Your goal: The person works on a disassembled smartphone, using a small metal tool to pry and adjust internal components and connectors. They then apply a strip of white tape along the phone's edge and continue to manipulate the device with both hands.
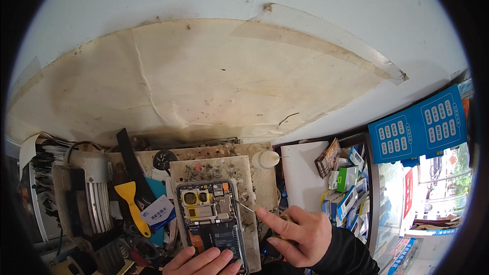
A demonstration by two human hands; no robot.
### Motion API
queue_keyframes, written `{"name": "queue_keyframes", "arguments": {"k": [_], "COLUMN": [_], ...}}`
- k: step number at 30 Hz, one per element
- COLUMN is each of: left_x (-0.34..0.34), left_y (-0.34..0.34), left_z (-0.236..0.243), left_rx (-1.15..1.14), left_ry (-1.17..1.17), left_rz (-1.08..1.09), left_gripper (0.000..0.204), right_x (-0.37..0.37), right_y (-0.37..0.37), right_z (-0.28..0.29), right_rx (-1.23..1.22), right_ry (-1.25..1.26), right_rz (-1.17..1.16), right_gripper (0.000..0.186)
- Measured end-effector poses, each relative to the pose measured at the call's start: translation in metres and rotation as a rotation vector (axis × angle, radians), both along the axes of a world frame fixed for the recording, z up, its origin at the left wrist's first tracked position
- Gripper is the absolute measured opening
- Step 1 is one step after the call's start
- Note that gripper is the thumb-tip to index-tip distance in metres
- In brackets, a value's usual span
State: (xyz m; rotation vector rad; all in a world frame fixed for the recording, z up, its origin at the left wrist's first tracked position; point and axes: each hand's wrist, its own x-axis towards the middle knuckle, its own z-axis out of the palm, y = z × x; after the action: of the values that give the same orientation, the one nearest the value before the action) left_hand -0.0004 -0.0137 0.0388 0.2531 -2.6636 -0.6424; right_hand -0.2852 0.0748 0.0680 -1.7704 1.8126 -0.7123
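An opened smartphone (210, 213) with its back off lies tilted slightly on a stained pale slab (248, 173). Its camera rings, metal shields and black battery are bare. Across the phone's lower end rest the fingers of my left hand (201, 264), gripping it by the sides. My right hand (301, 234) closes round the handle of a thin screwdriver (246, 207), index finger stretched along it. The shaft points left, with its tip at the phone's right edge, near the upper board. Whether the tip touches a screw is too small to tell. Most of the handle hides behind my fingers.
A white bottle (267, 159) with a thin spout stands behind the slab. At left lie a yellow scraper (131, 204), a white-and-blue card (157, 211) and a grey machine (90, 173). Small boxes (347, 178) crowd the right, below a blue sign (418, 123).
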Motion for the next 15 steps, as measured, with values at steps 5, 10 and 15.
{"name": "queue_keyframes", "arguments": {"k": [5,10,15], "left_x": [0.0001,-0.0008,-0.0009], "left_y": [-0.0001,-0.0005,-0.0004], "left_z": [0.0003,0.0000,0.0008], "left_rx": [-0.004,-0.013,-0.007], "left_ry": [0.000,0.010,0.005], "left_rz": [-0.002,0.003,0.003], "left_gripper": [0.069,0.069,0.068], "right_x": [-0.0002,-0.0001,0.0014], "right_y": [0.0035,0.0046,0.0056], "right_z": [0.0010,0.0012,0.0035], "right_rx": [0.014,0.010,-0.012], "right_ry": [-0.015,-0.023,-0.005], "right_rz": [0.015,0.015,0.009], "right_gripper": [0.065,0.065,0.061]}}
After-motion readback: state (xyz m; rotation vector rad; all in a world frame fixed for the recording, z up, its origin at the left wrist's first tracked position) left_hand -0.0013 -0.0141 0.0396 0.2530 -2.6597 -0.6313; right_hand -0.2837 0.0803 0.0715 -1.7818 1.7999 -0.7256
